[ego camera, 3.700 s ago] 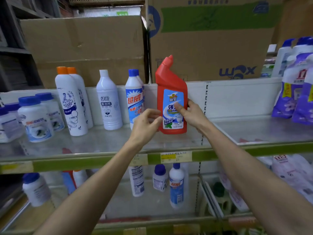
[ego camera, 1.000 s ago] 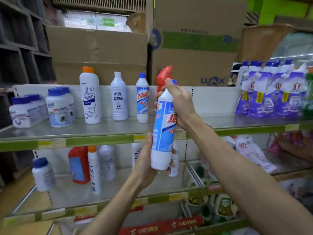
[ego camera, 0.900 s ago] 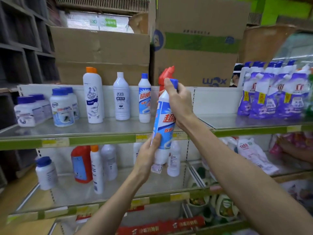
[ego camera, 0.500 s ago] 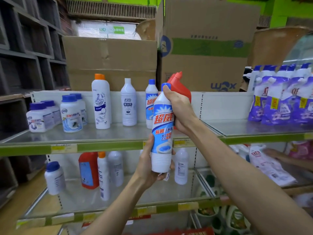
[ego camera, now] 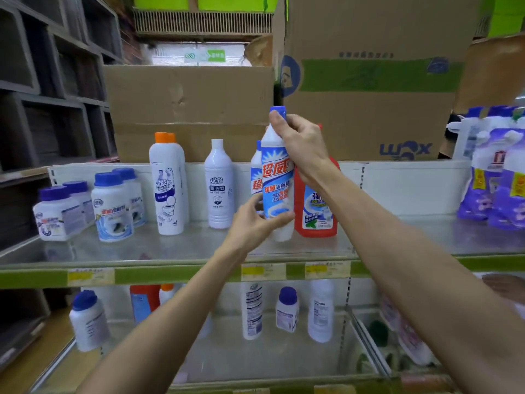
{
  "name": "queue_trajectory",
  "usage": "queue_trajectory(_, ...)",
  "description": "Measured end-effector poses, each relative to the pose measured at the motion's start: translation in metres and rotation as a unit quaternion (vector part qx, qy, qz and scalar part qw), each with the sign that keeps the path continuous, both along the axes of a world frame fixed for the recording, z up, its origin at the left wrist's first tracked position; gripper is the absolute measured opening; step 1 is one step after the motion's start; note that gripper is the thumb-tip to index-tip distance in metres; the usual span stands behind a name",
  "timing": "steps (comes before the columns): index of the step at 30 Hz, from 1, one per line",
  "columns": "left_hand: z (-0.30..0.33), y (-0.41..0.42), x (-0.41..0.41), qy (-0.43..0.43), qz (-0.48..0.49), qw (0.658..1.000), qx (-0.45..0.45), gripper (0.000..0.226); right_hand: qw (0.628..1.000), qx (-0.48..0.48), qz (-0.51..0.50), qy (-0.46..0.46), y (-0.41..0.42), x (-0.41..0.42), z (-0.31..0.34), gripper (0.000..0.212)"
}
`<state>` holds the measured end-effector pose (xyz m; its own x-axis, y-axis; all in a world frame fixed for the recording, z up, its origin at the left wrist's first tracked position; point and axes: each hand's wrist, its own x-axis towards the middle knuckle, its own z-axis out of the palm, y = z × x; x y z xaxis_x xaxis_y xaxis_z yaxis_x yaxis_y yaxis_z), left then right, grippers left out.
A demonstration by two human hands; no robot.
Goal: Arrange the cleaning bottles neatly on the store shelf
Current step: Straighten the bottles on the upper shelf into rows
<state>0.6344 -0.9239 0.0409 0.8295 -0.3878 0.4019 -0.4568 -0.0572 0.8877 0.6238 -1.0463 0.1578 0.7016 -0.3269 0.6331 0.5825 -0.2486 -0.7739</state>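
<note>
While both hands [ego camera: 301, 146] grip the blue-capped bottle [ego camera: 277, 177], it half hides the red bottle [ego camera: 316, 206].

Store aisle, dim cool light. Dark cubby shelving [ego camera: 42, 89] at 9–10 o'clock. Big cardboard boxes behind shelf back panel: plain one [ego camera: 187, 109] at 12, green-banded one [ego camera: 372, 81] at 1–2. Slatted vent [ego camera: 201, 21] w/ bright green wall [ego camera: 227, 2] above, 12 o'clock. Tan floor [ego camera: 34, 354] at 8 o'clock.

A shop aisle: price-tagged shelf edge [ego camera: 176, 275], rows of cleaning bottles [ego camera: 218, 186], stacked cardboard cartons [ego camera: 369, 81].
</note>
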Motion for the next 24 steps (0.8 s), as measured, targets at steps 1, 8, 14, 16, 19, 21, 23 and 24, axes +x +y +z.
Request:
queue_trajectory(1, 0.0, -0.003, 0.01, 0.009, 0.017, 1.0, 0.003, 0.053, 1.0, -0.016, -0.012, 0.004, -0.002, 0.01, 0.0, 0.038)
queue_trajectory(8, -0.021, -0.007, 0.067, 0.052, 0.064, 0.995, 0.058, 0.059, 0.993, -0.083, -0.061, 0.059, -0.013, 0.068, -0.024, 0.038)
queue_trajectory(14, -0.03, -0.009, 0.083, 0.042, 0.079, 0.993, 0.079, 0.06, 0.988, -0.131, -0.059, 0.057, -0.009, 0.086, -0.033, 0.038)
queue_trajectory(16, -0.032, -0.01, 0.084, 0.029, 0.082, 0.992, 0.087, 0.061, 0.987, -0.139, -0.058, 0.053, -0.009, 0.085, -0.034, 0.039)
queue_trajectory(19, -0.031, -0.012, 0.083, 0.012, 0.088, 0.991, 0.104, 0.059, 0.989, -0.12, -0.066, 0.046, -0.017, 0.084, -0.037, 0.033)
queue_trajectory(21, -0.03, -0.015, 0.081, 0.005, 0.088, 0.99, 0.113, 0.06, 0.991, -0.105, -0.071, 0.046, -0.024, 0.082, -0.039, 0.035)
queue_trajectory(23, -0.029, -0.017, 0.079, 0.001, 0.085, 0.99, 0.114, 0.061, 0.991, -0.1, -0.074, 0.048, -0.029, 0.079, -0.04, 0.04)
queue_trajectory(24, -0.028, -0.018, 0.079, 0.001, 0.083, 0.99, 0.114, 0.061, 0.991, -0.102, -0.074, 0.047, -0.031, 0.078, -0.04, 0.041)
